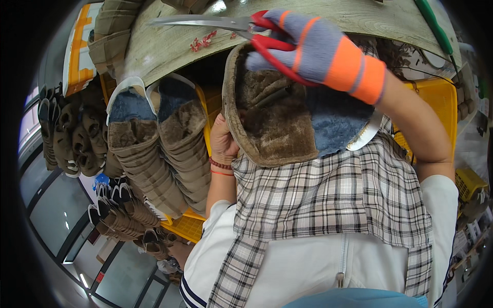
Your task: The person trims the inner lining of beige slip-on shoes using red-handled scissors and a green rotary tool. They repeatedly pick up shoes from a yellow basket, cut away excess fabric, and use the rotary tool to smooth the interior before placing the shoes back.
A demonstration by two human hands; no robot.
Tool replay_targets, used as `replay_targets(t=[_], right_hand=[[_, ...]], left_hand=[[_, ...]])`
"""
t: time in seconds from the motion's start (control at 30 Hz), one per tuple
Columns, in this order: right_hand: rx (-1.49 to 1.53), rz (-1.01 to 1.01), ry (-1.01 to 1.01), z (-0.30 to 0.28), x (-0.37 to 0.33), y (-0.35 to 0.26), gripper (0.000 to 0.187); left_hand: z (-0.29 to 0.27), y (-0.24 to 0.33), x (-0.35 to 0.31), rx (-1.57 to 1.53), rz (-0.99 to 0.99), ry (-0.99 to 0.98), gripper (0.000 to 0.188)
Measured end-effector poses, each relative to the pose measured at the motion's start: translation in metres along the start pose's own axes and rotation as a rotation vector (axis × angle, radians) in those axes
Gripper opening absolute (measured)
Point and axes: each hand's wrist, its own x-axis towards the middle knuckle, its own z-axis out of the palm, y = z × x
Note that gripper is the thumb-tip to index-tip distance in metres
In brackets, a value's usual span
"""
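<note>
My right hand (pixel 308 49), in a grey and orange glove, is closed on red-handled scissors (pixel 226 23) whose long steel blades point left over the wooden table (pixel 164 46). My bare left hand (pixel 223 141) grips the left side of a brown fur-lined slipper (pixel 272 120) with a blue fleece insole, held upright against my chest. The scissors sit just above the slipper's top edge, apart from it. My left wrist wears thin red bracelets. A plaid apron covers my front.
A stack of matching brown slippers (pixel 154 149) leans in a yellow crate (pixel 187 226) at my left. More slippers (pixel 77 138) pile further left. Another yellow crate (pixel 439 102) stands at right. Small red scraps (pixel 203 41) lie on the table.
</note>
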Motion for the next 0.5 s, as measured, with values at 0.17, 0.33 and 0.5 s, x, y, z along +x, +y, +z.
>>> replay_targets(t=[0.17, 0.33, 0.5], right_hand=[[-0.45, -0.235, -0.129, -0.055, -0.038, 0.009, 0.049], [-0.596, -0.119, -0.567, -0.086, -0.053, -0.017, 0.042], [-0.753, -0.065, -0.651, -0.079, -0.055, -0.018, 0.067]], left_hand=[[0.056, 0.013, -0.001, -0.038, 0.037, -0.031, 0.023], [0.063, 0.017, -0.001, 0.056, 0.094, -0.14, 0.027], [0.071, 0.022, -0.002, 0.076, 0.065, -0.134, 0.029]])
